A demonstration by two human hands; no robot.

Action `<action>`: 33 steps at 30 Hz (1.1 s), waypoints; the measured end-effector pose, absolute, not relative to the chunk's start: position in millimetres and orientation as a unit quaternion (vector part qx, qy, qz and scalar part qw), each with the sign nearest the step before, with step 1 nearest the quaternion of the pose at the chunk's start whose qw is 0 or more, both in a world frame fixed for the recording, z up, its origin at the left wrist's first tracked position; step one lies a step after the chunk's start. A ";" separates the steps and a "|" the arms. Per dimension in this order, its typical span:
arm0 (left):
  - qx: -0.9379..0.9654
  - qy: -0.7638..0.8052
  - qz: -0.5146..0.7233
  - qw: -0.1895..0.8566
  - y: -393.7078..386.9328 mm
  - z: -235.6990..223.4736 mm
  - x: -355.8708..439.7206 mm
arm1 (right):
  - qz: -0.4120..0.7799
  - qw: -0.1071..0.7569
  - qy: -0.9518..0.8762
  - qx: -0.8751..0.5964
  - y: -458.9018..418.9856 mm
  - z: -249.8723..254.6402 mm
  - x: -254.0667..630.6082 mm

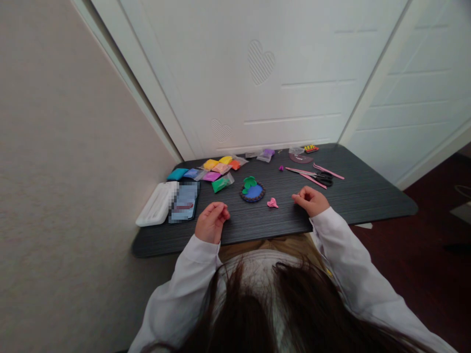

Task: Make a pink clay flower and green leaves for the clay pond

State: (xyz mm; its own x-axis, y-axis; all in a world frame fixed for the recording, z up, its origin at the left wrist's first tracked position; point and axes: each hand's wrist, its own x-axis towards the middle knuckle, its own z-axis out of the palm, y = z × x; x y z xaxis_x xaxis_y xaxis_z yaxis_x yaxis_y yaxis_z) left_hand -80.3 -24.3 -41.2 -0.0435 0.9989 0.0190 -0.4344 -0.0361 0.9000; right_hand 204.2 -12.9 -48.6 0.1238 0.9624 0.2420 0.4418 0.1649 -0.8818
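My left hand [212, 221] is raised at the near edge of the table, its thumb and fingers pinched together. What they hold, if anything, is too small to make out. My right hand [312, 200] is over the table on the other side, fingers curled and thumb pressed to them; any content is hidden. Between the hands lies a small pink clay piece [273, 202], nearer to the right one. Left of it sits a clay pond [254, 192] with a blue middle and a dark bumpy rim. Green clay leaves [249, 182] stand at its back left.
Bright clay packets [221, 183] spread along the back left. A white tray [156, 205] and a phone [185, 202] lie far left. Scissors [324, 178] and pink tweezers [329, 171] are behind my right hand. A purple clay bit [281, 168] is nearby; a white panelled door [301, 63] rises behind.
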 end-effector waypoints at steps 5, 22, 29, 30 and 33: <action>0.373 0.383 0.614 0.581 -24.9 -40.6 -80.2 | 0.342 0.517 -0.567 -0.543 -9.8 -52.1 202.0; 0.380 0.383 0.613 0.578 -24.2 -41.0 -81.0 | 0.297 0.469 -0.598 -0.578 -11.8 -47.4 204.2; 0.378 0.387 0.615 0.574 -24.3 -39.7 -80.6 | 0.320 0.482 -0.592 -0.562 -7.1 -55.1 203.7; 0.378 0.387 0.615 0.574 -24.2 -39.5 -80.4 | 0.318 0.479 -0.594 -0.562 -7.9 -53.5 203.5; 0.376 0.389 0.616 0.573 -24.0 -39.1 -80.2 | 0.299 0.472 -0.600 -0.573 -11.5 -47.1 203.5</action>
